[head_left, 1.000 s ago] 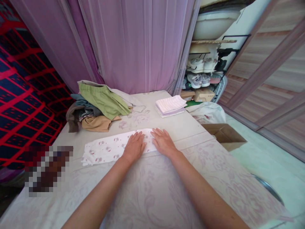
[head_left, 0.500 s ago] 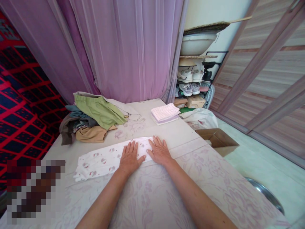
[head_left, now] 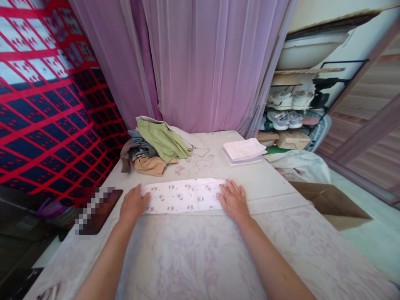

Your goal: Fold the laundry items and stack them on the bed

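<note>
A long folded strip of white cloth [head_left: 181, 198] with small printed figures lies flat across the patterned bed cover [head_left: 187, 250]. My left hand [head_left: 134, 204] rests at its left end, thumb on the fabric and fingers slightly bent along the edge; whether any cloth is under the fingers is hidden. At the right end, my right hand [head_left: 233, 200] lies palm down with its fingers spread, touching the cloth. Beyond it sits a folded stack of pink striped cloth [head_left: 243, 151].
Toward the back left is a heap of clothes with green shorts [head_left: 162, 139] on top. A dark phone-like object [head_left: 106, 212], partly pixelated, lies at left. On the floor at right stand a cardboard box [head_left: 331, 204] and a shoe rack [head_left: 290, 108]. Purple curtains [head_left: 203, 71] hang behind.
My left hand has slid from the cloth's middle to its left end. My right hand stays at the right end. The strip now lies straighter, and the view has turned left.
</note>
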`<action>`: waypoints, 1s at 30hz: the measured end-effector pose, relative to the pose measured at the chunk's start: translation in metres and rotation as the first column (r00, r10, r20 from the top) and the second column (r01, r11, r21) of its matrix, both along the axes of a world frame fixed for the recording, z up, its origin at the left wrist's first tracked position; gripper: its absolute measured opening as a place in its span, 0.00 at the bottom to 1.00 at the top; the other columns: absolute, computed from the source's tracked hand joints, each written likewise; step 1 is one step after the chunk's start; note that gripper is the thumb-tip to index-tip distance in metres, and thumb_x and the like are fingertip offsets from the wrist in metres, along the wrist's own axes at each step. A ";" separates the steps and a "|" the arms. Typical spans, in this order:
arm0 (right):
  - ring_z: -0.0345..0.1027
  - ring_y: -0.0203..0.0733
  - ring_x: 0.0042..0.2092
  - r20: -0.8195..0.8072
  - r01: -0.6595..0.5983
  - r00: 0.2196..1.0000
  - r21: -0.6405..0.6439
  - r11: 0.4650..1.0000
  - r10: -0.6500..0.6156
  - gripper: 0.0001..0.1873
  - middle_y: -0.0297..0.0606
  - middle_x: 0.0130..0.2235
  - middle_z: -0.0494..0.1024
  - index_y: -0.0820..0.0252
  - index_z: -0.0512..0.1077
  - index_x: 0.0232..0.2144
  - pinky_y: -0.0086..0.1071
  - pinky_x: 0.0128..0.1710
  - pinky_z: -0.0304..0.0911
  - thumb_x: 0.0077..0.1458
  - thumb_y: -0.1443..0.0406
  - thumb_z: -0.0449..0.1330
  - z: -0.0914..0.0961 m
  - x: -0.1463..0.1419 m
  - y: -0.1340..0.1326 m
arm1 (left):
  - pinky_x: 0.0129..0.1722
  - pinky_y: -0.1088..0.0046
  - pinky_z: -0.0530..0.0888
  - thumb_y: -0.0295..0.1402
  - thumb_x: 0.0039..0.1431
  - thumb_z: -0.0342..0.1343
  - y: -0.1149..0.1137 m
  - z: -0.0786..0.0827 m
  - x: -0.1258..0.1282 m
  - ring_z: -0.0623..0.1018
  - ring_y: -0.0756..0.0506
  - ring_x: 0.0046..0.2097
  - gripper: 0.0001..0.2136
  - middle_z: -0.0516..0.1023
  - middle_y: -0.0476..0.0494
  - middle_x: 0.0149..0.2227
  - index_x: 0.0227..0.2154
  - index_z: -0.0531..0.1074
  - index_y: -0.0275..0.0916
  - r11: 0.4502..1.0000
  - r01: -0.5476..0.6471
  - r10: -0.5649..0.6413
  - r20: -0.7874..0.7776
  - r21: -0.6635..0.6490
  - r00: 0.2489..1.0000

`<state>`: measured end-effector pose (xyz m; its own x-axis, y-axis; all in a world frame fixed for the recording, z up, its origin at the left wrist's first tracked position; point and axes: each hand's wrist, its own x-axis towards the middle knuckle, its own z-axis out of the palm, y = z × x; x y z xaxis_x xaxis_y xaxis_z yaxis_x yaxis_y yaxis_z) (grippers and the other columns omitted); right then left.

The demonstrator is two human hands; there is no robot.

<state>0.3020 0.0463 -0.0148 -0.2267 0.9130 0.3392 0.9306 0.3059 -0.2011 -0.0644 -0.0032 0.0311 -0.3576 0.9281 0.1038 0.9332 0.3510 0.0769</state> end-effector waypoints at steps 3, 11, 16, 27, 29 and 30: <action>0.53 0.55 0.61 -0.008 -0.001 1.000 0.012 1.000 0.001 0.19 0.49 0.59 0.65 0.58 0.71 0.50 0.57 0.59 0.44 0.60 0.60 0.50 -0.003 0.001 0.001 | 0.47 0.62 0.70 0.48 0.60 0.43 -0.008 0.010 -0.023 0.75 0.35 0.51 0.26 0.76 0.32 0.49 0.53 0.66 0.34 0.974 -0.142 0.169 0.145 -0.177 0.975; 0.57 0.53 0.59 -0.186 0.071 0.981 0.060 0.996 -0.059 0.22 0.49 0.57 0.68 0.61 0.71 0.49 0.55 0.58 0.48 0.61 0.62 0.43 -0.010 0.007 0.003 | 0.28 0.73 0.68 0.51 0.50 0.54 -0.007 0.027 -0.027 0.78 0.40 0.35 0.19 0.77 0.42 0.29 0.27 0.71 0.38 0.944 -0.128 0.235 0.346 -0.304 0.909; 0.61 0.52 0.57 -0.303 0.067 0.953 0.114 0.991 -0.029 0.21 0.49 0.54 0.71 0.61 0.73 0.46 0.51 0.57 0.53 0.60 0.63 0.44 -0.011 0.011 0.006 | 0.24 0.75 0.67 0.45 0.50 0.56 -0.011 0.030 -0.017 0.77 0.43 0.32 0.14 0.74 0.47 0.25 0.27 0.69 0.38 0.959 -0.207 0.282 0.554 -0.195 0.783; 0.74 0.41 0.40 -0.764 -0.243 0.645 -0.175 0.954 0.024 0.15 0.37 0.41 0.80 0.54 0.75 0.39 0.35 0.41 0.69 0.55 0.60 0.52 0.040 -0.030 -0.005 | 0.27 0.76 0.72 0.37 0.47 0.61 0.008 0.075 0.063 0.78 0.47 0.35 0.25 0.77 0.46 0.39 0.48 0.62 0.41 0.980 -0.130 -0.092 0.919 0.152 0.383; 0.75 0.40 0.37 -0.833 -0.375 0.541 -0.362 0.853 -0.116 0.15 0.39 0.42 0.80 0.55 0.74 0.42 0.31 0.32 0.69 0.56 0.59 0.52 0.060 -0.042 -0.004 | 0.27 0.77 0.71 0.36 0.49 0.60 0.019 0.080 0.089 0.77 0.48 0.33 0.24 0.76 0.46 0.38 0.49 0.61 0.41 0.985 -0.019 -0.148 0.908 0.169 0.392; 0.75 0.39 0.37 -0.850 -0.431 0.496 -0.417 0.800 -0.175 0.16 0.41 0.44 0.79 0.57 0.73 0.44 0.29 0.30 0.68 0.57 0.59 0.52 0.070 -0.047 -0.003 | 0.27 0.77 0.71 0.36 0.49 0.60 0.023 0.081 0.102 0.77 0.48 0.33 0.24 0.76 0.46 0.37 0.49 0.61 0.41 0.982 0.042 -0.185 0.895 0.184 0.406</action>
